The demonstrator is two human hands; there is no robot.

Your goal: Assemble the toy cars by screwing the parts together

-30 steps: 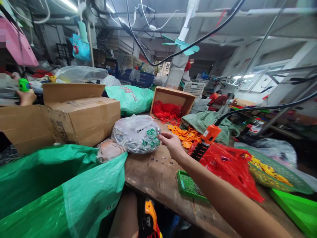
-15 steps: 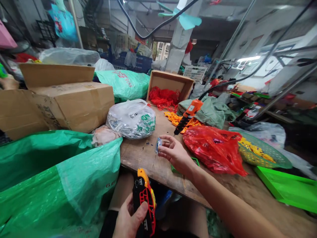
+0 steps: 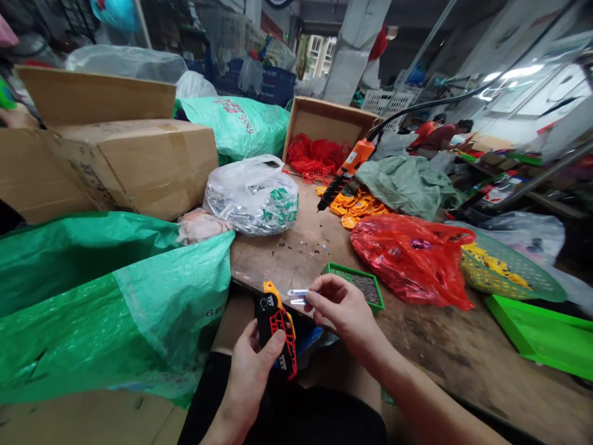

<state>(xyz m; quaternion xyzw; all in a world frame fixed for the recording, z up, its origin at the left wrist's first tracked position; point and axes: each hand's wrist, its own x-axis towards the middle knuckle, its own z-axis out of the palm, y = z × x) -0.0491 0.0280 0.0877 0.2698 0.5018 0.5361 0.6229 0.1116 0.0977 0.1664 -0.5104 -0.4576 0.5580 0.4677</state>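
Note:
My left hand [image 3: 252, 368] is wrapped round a black toy car part [image 3: 266, 318] with red lattice sides and a yellow-orange end, held upright over my lap. Thumb and fingers of my right hand [image 3: 345, 309] pinch a small clear plastic piece [image 3: 296, 293] with a bluish tint, its exact kind too small to tell. That piece is just right of the toy's upper end, apart from it. Behind my right hand, a green tray [image 3: 380, 298] of small metal screws rests on the table. An orange-and-black electric screwdriver [image 3: 349, 170] hangs above the table, tip down.
A white plastic bag [image 3: 252, 198] of silvery parts sits left of centre, beside a cardboard box [image 3: 157, 161] and a green sack [image 3: 176, 290]. Orange parts [image 3: 361, 204], a red bag [image 3: 407, 253], a green basket [image 3: 546, 287] and a bright green tray [image 3: 542, 334] lie rightward.
My right hand has come down and toward me with the clear piece, close to the toy. My left hand has raised the toy slightly. The view has tilted down.

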